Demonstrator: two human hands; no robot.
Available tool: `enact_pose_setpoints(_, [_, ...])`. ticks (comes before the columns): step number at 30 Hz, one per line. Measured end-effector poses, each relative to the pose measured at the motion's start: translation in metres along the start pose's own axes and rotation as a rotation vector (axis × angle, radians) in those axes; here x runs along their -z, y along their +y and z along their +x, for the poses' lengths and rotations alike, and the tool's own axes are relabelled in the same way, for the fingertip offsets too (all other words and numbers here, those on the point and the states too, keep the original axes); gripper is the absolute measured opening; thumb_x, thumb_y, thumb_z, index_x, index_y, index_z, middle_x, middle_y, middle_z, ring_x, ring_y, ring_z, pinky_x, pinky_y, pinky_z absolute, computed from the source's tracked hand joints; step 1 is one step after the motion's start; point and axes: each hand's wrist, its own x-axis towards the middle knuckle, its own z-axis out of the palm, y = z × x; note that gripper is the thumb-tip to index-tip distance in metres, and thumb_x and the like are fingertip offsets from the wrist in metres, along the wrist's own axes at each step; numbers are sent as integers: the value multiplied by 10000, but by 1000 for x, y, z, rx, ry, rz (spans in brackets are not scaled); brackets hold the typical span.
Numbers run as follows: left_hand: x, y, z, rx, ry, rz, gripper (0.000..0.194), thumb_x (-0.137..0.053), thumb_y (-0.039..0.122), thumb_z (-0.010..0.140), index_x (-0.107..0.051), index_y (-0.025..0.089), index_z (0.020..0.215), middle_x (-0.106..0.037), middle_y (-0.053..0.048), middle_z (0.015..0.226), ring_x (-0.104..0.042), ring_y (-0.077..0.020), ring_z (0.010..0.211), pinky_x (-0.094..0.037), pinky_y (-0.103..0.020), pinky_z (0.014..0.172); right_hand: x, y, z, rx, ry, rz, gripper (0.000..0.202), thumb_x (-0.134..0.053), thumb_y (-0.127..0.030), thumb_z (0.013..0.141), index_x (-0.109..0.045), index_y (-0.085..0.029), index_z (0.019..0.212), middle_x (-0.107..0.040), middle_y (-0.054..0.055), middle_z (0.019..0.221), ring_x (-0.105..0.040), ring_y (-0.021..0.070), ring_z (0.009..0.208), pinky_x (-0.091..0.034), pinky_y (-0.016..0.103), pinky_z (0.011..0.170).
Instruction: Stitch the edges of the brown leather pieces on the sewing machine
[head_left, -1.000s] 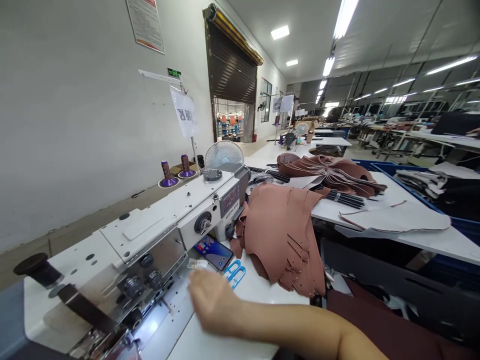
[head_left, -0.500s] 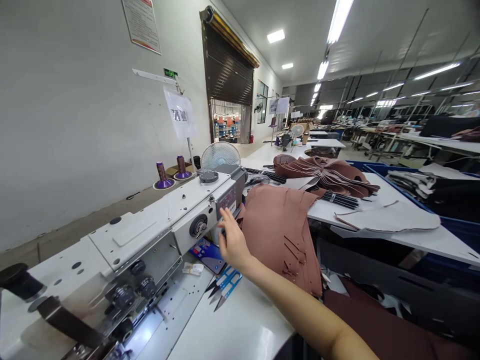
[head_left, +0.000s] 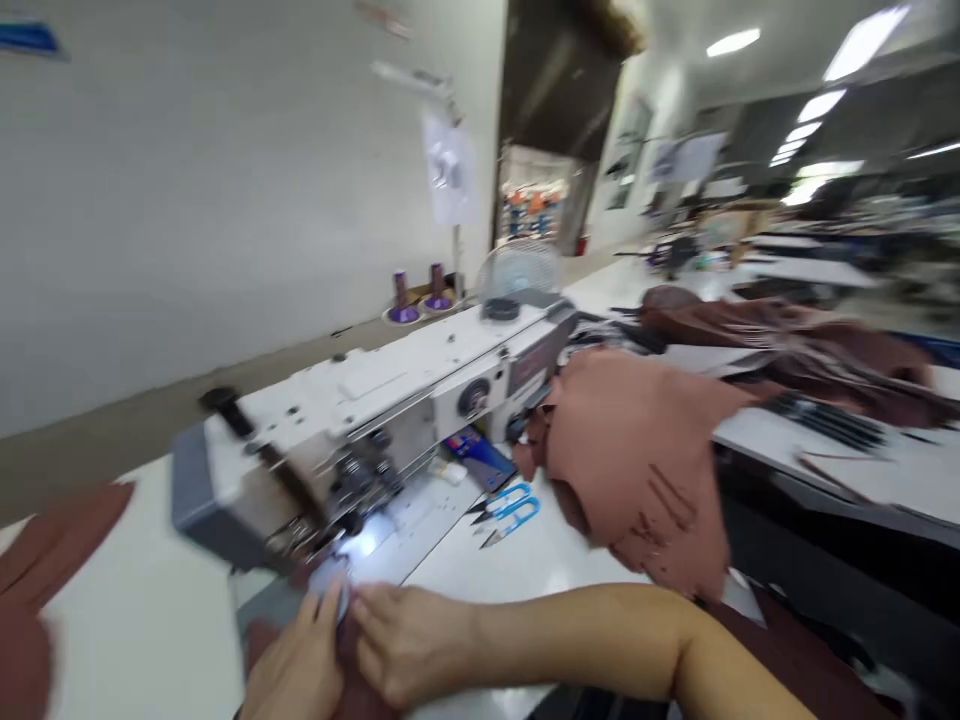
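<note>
A white sewing machine stands on the white table, its lamp lit near the needle. Just in front of the needle area, my left hand presses on a reddish-brown fabric piece. Close beside it, my right hand has its fingers curled on the same fabric. The view is blurred, and the fabric edge under the fingertips is hard to make out. Blue-handled thread snips lie on the table beyond my right hand, near a blue phone-like object.
A pile of brown fabric pieces lies right of the machine. More brown fabric rests at the far left. Two purple-based thread cones and a fan stand behind the machine. Black strips lie on the right table.
The view has swung left. My right hand has moved from beside the machine's far end to the fabric near the needle. My left hand has come into view there.
</note>
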Motion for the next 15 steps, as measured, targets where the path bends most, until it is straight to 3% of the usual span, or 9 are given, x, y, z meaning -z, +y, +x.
enact_pose_setpoints(2, [9, 4, -8, -49, 34, -6, 582, -219, 52, 904, -435, 187, 1428, -600, -144, 1291, -665, -235, 1052, -468, -396, 924, -1, -6, 6, 15, 11, 35, 225, -465, -162, 934, -629, -11, 899, -662, 255, 962, -670, 317, 893, -516, 431, 840])
enact_pose_setpoints(6, [14, 6, -11, -15, 60, -25, 536, -296, 95, 915, -454, 177, 1420, -635, -128, 1140, -679, -272, 972, -492, -349, 783, -5, -10, 6, 7, 32, 116, 232, -432, -104, 901, -641, -3, 903, -666, 269, 976, -668, 332, 919, -530, 443, 825])
enact_pose_setpoints(15, [12, 10, -9, 6, 65, -23, 534, -262, 90, 934, -405, 144, 1445, -604, -143, 1165, -625, -280, 1049, -494, -382, 823, -13, -2, 7, -36, 99, 118, 282, -394, -74, 892, -667, -13, 849, -682, 248, 920, -670, 315, 905, -525, 440, 868])
